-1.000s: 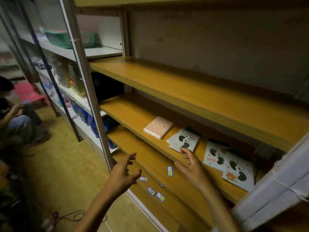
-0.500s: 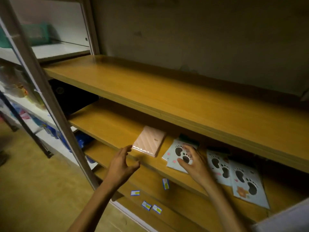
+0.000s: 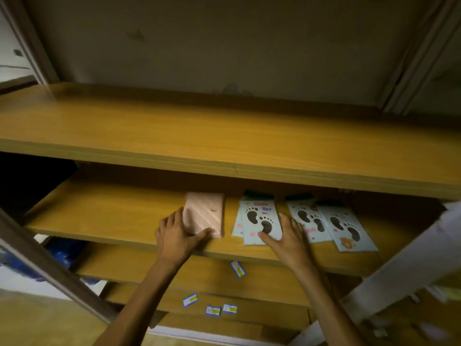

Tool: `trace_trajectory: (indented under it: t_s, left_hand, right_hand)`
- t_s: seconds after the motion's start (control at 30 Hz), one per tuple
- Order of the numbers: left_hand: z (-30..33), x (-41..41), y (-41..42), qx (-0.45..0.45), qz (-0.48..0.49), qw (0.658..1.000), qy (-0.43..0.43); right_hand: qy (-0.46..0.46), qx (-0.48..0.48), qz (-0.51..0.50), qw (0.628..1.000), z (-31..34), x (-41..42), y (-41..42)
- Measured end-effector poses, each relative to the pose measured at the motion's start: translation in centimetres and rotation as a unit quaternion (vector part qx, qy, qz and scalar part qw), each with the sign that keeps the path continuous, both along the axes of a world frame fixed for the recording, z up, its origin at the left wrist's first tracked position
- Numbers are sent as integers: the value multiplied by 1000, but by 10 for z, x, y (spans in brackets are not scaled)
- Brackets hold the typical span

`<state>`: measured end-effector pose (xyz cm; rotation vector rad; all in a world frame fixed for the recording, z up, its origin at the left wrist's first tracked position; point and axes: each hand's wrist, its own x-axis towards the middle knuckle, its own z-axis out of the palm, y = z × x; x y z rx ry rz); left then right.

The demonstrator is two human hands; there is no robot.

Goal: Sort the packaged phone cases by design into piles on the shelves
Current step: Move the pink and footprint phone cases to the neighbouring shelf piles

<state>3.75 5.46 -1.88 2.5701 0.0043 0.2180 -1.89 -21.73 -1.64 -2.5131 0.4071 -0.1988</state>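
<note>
Middle shelf (image 3: pixel 104 216) carries all the stock; taken as landmark.

Pink pile (image 3: pixel 208 212): a squared stack of pink packaged cases, mid-shelf, near the front edge. Left hand (image 3: pixel 178 237) grips its near-left corner, thumb laid along the front edge, fingers curled up the left side. The hold looks like squaring or steadying, not lifting: the stack sits flat on the board.

Footprint pile (image 3: pixel 258 222): pale packs printed with black footprints, just right of the pink pile and apart from it, a strip of bare board between. The packs are fanned, edges out of line. Right hand (image 3: pixel 289 237) lies on this pile's right and front edge, fingers spread and fairly straight, pressing flat; thumb on the top pack's near corner. Likely nudging the fan into line.

Further right on the same shelf, loose packs (image 3: pixel 331 223) of footprint print overlap one another, askew, one reaching the front edge. Probably unsorted or awaiting merging; cannot tell whether their design matches the middle pile exactly.

Separate piles side by side fit sorting by design: one print per spot, gaps keeping them distinct.

Below the shelf, small blue-and-yellow labels (image 3: pixel 238 269) on the lower boards.
</note>
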Motion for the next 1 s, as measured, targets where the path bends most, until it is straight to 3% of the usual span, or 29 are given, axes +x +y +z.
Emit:
trace_trajectory:
  t_s: [0.1,0.2,0.4,0.57,0.87,1.0]
  left_hand:
    - [-2,6,-2,-1,-6,1000,15]
    - [-3,6,-4,-30,-11,999,12]
    - [2,6,-5,-101,-31,994,-30]
    - [8,7,-1,-194,-76,977,-44]
    - [4,15,10,-263,-66,962,42]
    - [6,12,15,-340,-67,934,88]
  right_hand:
    - [26,-37,-29,999,-6,1,4]
    - [35,-12,-35,999,-8,5,3]
    - [17,109,-68,992,-12,9,1]
    - [-15,252,-82,964,-13,9,-5]
    - [-71,351,-64,932,-4,-4,1]
    - [-98,399,-72,909,2,-11,7]
